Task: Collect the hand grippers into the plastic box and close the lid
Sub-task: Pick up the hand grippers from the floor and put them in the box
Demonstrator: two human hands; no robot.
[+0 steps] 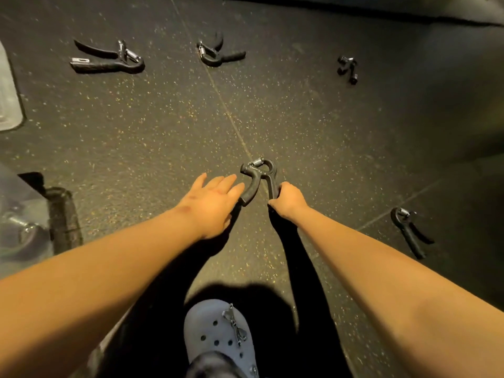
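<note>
Fingers of left hand straight, released, tips just beside left handle of black spring hand gripper | right hand grasping its right handle | on speckled dark floor: second gripper far ahead-left of fingers, third gripper ahead, fourth gripper ahead-right, fifth gripper right of right hand

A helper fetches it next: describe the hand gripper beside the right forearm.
On the speckled floor, look right of the right forearm. The lone gripper lies there, spring end pointing away; unlike the held gripper in the right hand, nothing touches it.
</note>
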